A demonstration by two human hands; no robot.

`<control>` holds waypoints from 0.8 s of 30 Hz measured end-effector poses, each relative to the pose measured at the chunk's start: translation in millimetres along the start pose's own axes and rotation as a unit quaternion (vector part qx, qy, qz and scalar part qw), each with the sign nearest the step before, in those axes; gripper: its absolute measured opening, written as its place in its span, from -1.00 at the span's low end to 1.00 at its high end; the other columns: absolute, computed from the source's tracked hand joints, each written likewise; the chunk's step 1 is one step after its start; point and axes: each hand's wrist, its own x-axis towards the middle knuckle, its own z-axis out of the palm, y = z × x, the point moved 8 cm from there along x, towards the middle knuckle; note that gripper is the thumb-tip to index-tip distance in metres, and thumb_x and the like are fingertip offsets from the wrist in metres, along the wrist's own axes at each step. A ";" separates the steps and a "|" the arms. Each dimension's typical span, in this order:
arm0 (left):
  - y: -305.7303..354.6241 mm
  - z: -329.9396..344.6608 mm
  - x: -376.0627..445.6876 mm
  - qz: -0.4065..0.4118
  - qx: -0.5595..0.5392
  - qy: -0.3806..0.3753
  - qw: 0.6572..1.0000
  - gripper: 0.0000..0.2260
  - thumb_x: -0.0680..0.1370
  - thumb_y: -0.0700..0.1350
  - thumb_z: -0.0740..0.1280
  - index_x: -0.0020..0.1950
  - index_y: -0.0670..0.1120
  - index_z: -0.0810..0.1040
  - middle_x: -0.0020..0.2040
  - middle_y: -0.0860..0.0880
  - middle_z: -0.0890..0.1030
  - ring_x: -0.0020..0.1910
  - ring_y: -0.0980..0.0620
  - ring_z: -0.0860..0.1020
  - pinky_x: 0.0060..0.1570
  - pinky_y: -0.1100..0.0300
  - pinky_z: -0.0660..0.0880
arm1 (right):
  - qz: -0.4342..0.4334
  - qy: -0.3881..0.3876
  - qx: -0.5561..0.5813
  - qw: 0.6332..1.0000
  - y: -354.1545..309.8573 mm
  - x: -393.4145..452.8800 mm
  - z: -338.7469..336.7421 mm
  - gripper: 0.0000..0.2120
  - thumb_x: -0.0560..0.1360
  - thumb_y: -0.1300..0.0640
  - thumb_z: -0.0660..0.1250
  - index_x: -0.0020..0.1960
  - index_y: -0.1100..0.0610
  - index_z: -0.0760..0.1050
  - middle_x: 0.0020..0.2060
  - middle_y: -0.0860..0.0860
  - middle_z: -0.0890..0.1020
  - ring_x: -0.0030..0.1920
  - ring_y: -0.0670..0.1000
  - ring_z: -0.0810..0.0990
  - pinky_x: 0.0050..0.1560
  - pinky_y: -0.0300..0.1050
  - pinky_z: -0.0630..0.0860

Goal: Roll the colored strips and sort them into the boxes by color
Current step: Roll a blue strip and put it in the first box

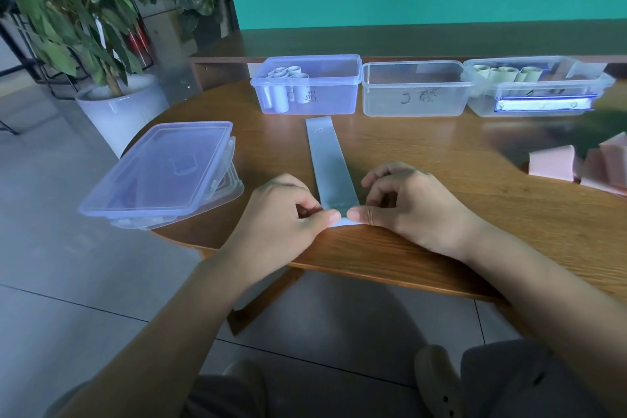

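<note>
Left hand point(288, 214) and right hand point(403, 204) pinching the near end of a long pale-blue flat strip point(329, 163) between thumb and forefinger, remaining fingers loosely curled, thumb tips almost meeting over the strip's near edge. Strip lying flat on the round wooden table point(441, 248), just in from the near edge, long axis running near to far, far end pointing at the bluish clear plastic box point(307, 85) holding pale rolls. Likely trouble: a crooked first turn from uneven thumb pressure, giving a coned roll; a slack grip letting the springy end unfurl. Empty clear middle box point(415, 88) and right clear box point(532, 88) beyond; mis-sorting possible with such faint tints.
</note>
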 end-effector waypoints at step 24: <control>11.8 8.5 -1.1 0.103 -0.006 -0.015 0.994 -0.89 0.59 -0.02 0.38 0.00 0.05 0.70 -0.05 0.17 0.64 -0.05 0.16 0.59 0.02 0.14 0.55 | -0.140 -0.042 0.007 0.989 -17.9 -2.1 7.4 -0.95 0.51 0.11 0.51 -0.04 0.03 0.69 0.02 -0.10 0.58 0.03 -0.15 0.58 0.02 -0.47 0.37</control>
